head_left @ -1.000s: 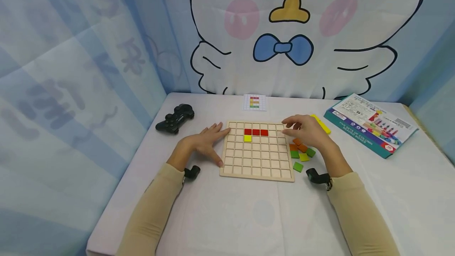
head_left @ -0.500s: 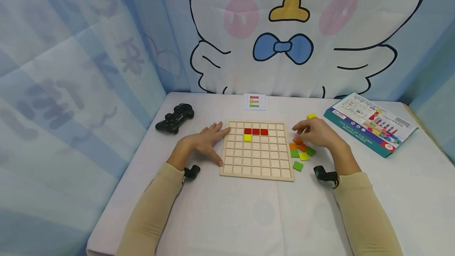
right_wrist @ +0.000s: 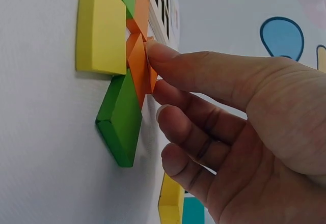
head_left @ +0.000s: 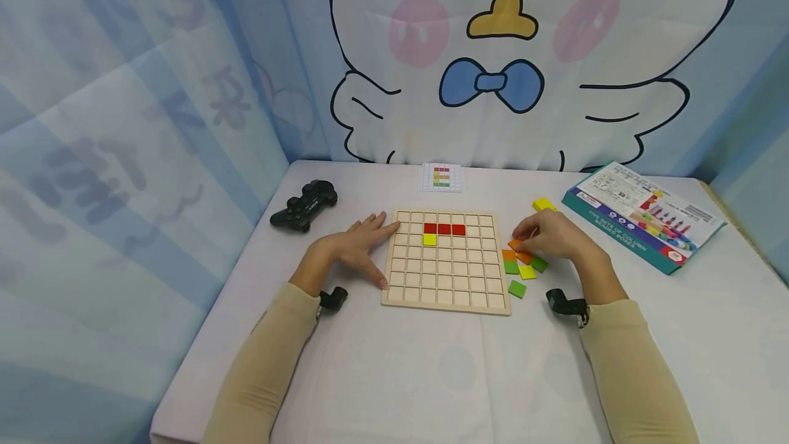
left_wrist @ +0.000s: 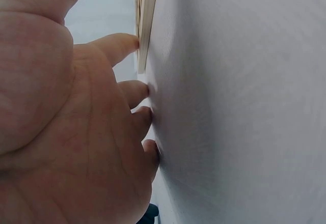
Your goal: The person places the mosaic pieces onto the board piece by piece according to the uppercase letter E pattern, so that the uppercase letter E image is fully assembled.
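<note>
Board (head_left: 443,293): wooden, square-celled, flat on the white-covered table (head_left: 401,375), between the hands; three red tiles (head_left: 444,229) side by side in the second row from the far edge, one yellow tile (head_left: 429,240) directly nearer the person than the leftmost red. Left hand (head_left: 354,250): fingers spread wide, index finger and thumb at the board's left edge, remaining fingertips on the cloth. Right hand (head_left: 550,235): thumb and fingers drawn close, pinching an orange tile (right_wrist: 153,75) just off the board's right side. Loose tiles beneath and beside that hand: two further orange, three green and one yellow, mostly in a close cluster, one green tile (head_left: 517,288) lying apart toward the person. Yellow piece (head_left: 544,204): beyond the right hand, near the box (head_left: 644,214), which lies at far right, printed face up. Pattern card (head_left: 441,177): beyond the board, bearing coloured squares on a grid. Game controller (head_left: 304,205): black, far left. Backdrop (head_left: 493,129): pale cloth with cartoon figure and blue bow tie.
</note>
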### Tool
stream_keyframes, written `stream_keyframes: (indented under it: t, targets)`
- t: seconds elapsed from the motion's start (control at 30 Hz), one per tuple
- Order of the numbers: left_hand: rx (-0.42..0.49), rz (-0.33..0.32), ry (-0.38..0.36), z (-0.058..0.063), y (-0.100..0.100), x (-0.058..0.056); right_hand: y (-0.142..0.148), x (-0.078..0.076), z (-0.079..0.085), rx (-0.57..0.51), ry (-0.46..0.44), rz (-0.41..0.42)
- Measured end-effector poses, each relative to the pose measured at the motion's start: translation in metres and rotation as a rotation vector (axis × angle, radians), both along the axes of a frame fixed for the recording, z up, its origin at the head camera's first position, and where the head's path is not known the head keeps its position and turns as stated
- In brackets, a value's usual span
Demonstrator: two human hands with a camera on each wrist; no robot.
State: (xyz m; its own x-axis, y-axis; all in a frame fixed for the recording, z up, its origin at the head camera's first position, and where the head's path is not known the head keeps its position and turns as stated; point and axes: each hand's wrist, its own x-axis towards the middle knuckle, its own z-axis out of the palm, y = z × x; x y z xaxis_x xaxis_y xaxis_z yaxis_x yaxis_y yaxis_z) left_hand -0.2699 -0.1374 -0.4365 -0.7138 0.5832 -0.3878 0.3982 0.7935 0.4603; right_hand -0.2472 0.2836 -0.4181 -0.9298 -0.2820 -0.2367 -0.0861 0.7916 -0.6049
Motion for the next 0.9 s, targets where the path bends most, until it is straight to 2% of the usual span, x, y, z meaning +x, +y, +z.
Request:
stream_keyframes:
  t: [0.33,0.9]
  targets:
    - [-0.015,-0.002,0.004,0.0008,0.0006,0.0006,0.0002,-0.0007,-0.0019,0.029,-0.012,-0.031]
    - [-0.004,0.000,-0.003,-0.0003,0.0001,0.0004,-0.0029,0.0005,-0.0023,0.043,0.013,-0.035]
